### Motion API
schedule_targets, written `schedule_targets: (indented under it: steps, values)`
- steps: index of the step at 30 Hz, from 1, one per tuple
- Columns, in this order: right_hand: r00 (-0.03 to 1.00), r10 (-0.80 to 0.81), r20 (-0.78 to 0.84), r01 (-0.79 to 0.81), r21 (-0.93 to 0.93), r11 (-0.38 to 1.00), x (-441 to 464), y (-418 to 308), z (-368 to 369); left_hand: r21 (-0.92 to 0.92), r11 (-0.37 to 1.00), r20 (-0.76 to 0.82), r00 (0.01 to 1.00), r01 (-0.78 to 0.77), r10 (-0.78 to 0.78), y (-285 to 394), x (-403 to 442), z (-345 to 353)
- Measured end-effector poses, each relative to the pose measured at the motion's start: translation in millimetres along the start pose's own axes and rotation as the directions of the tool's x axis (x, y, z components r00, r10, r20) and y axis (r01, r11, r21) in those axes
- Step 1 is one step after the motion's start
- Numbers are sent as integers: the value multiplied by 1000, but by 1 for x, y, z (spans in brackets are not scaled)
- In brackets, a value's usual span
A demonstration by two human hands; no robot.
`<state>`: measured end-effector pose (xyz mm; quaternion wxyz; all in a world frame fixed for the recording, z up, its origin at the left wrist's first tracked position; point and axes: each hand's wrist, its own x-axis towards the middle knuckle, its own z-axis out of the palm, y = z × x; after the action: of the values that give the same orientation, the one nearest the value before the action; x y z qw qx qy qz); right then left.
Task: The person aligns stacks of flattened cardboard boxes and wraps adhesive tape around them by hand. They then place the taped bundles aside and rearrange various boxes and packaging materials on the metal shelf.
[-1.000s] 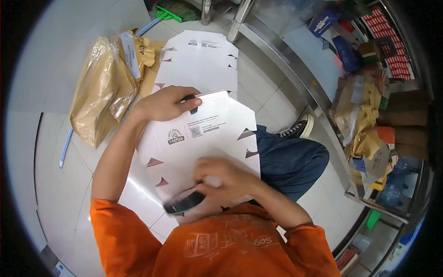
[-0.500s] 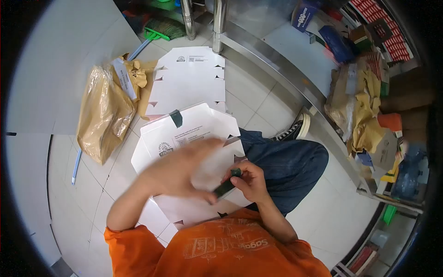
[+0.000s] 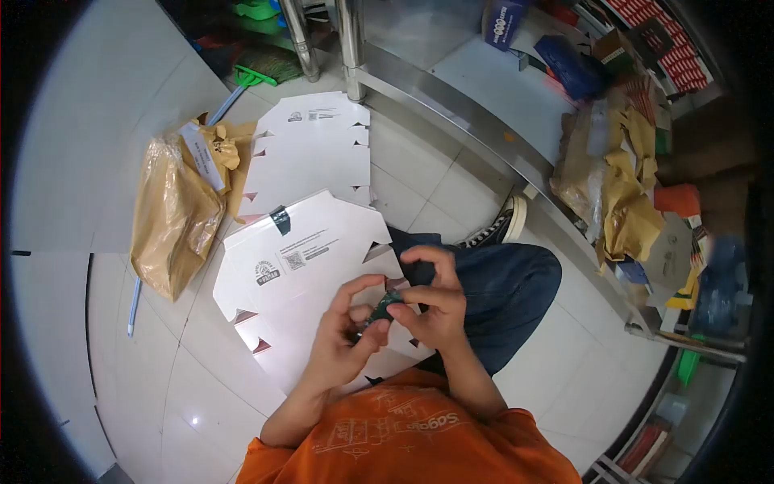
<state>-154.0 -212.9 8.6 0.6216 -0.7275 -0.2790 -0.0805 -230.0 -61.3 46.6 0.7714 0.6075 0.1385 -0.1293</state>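
Note:
Between my two hands is a small length of dark green tape (image 3: 390,302), held above the printed white cardboard. My left hand (image 3: 345,332) pinches its lower left end, thumb against fingers. On the other end, my right hand (image 3: 435,305) has thumb and finger closed, with its index finger curled above. The flat white cardboard box sheet (image 3: 314,278) lies across my lap, with notched edges and print on its face. A strip of dark green tape (image 3: 280,219) is stuck over its far edge. My fingers partly cover the held tape.
Another flat white box sheet (image 3: 310,153) lies on the tiled floor ahead. To its left is a brown paper package in clear plastic (image 3: 179,218), beside a broom (image 3: 256,74). A metal-framed shelf (image 3: 484,121) with boxes and torn wrapping runs along the right.
My left hand has swung in from over the sheet to meet my right hand at the tape. The view has shifted slightly, and the print on the sheet is uncovered.

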Motion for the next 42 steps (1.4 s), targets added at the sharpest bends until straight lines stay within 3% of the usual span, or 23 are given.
schedule_targets:
  steps: [1,2,6,9,10,11,13,14,15,17,19,20,22,23,25,27,29,31,34,37,38,41,42]
  values:
    - [997,-74,32,79,-193,978,5,-2,-7,79,996,-35,999,-33,36,2,-3,-1]
    - [998,-32,57,43,-209,977,2,-2,-8,159,985,-72,994,-65,77,4,-7,-2]
    - [990,78,117,-87,76,993,-12,-1,13,524,848,-151,971,-82,187,22,-27,-12]
    - [971,154,183,-181,140,973,-16,-8,34,672,733,-194,931,-102,308,22,-45,-24]
    - [979,102,175,-121,99,988,-13,-15,38,692,713,-196,922,-112,335,21,-51,-30]
    - [978,185,94,-189,44,981,-10,-13,39,712,691,-191,912,-126,363,21,-60,-37]
    - [941,321,-110,-329,-60,942,-5,5,34,670,734,-399,783,-106,477,16,-92,-60]
    - [936,320,-147,-343,-173,923,-5,28,20,639,766,-558,639,-76,529,20,-104,-70]
    - [839,533,-109,-544,-166,822,-7,33,8,593,803,-696,463,-59,549,23,-111,-81]
    - [603,772,202,-757,-162,634,-42,75,3,508,858,-836,197,-77,513,17,-113,-116]
    - [643,678,357,-726,3,687,-86,103,15,507,860,-838,204,-53,506,-21,-107,-155]
    - [554,687,470,-807,100,583,-90,107,13,505,862,-841,200,-43,503,-54,-100,-179]
    - [367,602,709,-926,216,310,-97,113,1,198,974,-854,468,-112,228,-125,-102,-199]
    - [399,612,683,-908,198,370,-102,110,-4,161,984,-824,539,-78,178,-157,-99,-200]
    - [477,584,657,-845,160,510,-100,100,-3,-214,976,-687,715,-25,-133,-200,-90,-199]
    - [647,532,547,-716,193,671,-101,82,0,-433,879,-653,742,-200,-152,-169,-83,-153]
    - [574,628,525,-769,81,635,-108,85,-3,-643,704,-543,828,-301,-142,-147,-73,-136]
    - [688,544,481,-682,172,711,-103,70,-7,-508,807,-599,797,-302,-79,-152,-70,-144]
    - [692,498,522,-684,255,683,-101,54,-17,-318,902,-630,776,-292,29,-147,-80,-150]
    - [751,507,423,-660,462,592,-122,47,-22,-166,929,-589,789,-331,176,-80,-74,-133]
    - [704,512,493,-710,487,508,-100,-26,-44,-124,926,-575,786,-358,227,-52,-74,-124]
    - [911,243,332,-411,722,557,-102,-56,-59,-55,891,-490,789,-452,370,21,-70,-83]
    - [931,278,236,-359,728,584,-95,-91,-69,-46,872,-449,790,-488,418,44,-70,-70]
